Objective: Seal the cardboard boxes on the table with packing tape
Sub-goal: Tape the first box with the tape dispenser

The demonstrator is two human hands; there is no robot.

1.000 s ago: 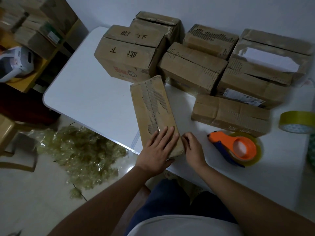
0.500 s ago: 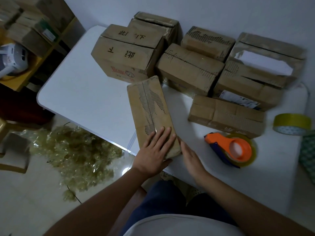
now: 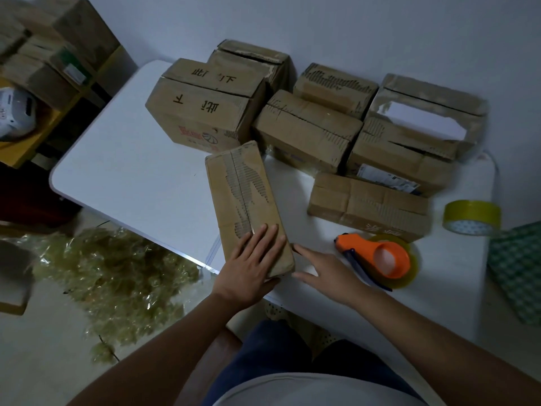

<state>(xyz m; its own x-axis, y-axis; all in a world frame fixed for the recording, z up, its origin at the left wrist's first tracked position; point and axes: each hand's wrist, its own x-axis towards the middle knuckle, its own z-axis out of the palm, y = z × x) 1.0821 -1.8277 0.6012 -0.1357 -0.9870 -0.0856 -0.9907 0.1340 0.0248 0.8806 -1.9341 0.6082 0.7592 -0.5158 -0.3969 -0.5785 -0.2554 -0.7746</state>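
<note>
Long box [image 3: 247,206]: your brown carton lies flat at frame centre, flaps closed, seam running lengthwise, paper torn along it.
Other boxes [image 3: 307,130]: worn, closed cartons clustered across the upper centre and right of your frame.
Tape dispenser [image 3: 380,259]: orange, lying lower right.
Spare tape roll [image 3: 471,213]: yellowish, far right.

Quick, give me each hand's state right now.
Left hand: open, fingers flat on the near box.
Right hand: open, fingers straight beside that box, holding nothing.
</note>
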